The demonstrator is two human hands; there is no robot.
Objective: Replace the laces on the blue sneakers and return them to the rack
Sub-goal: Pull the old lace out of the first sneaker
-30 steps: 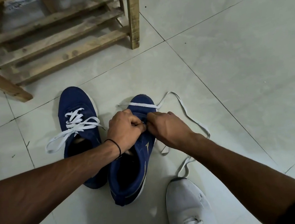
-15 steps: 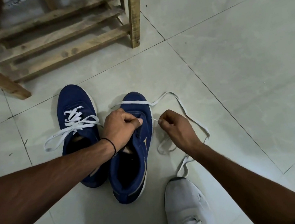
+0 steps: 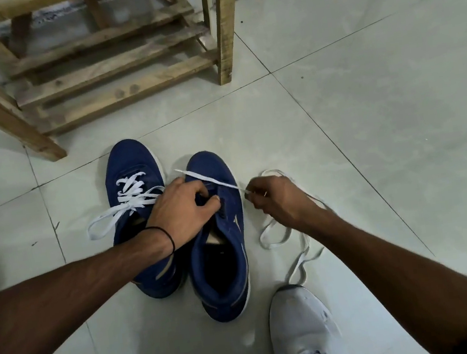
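Two navy fabric sneakers (image 3: 134,168) pointed toes toward the slatted wooden rack (image 3: 123,87); left hand (image 3: 181,212) fingers gripped one, right hand (image 3: 282,200) fingers pinched its flat white lace (image 3: 208,178).

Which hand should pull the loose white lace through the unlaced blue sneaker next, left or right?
Probably the right hand: it pinches the white lace beside the unlaced blue sneaker, while the left hand grips its upper, steadying it.

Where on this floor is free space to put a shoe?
Free: the tiles right of the rack and beyond the lace; a strip between rack and blue sneakers. Crowded: where the left hand holds the nearer sneaker, the right hand pinches the lace, and loops trail to the white shoe.
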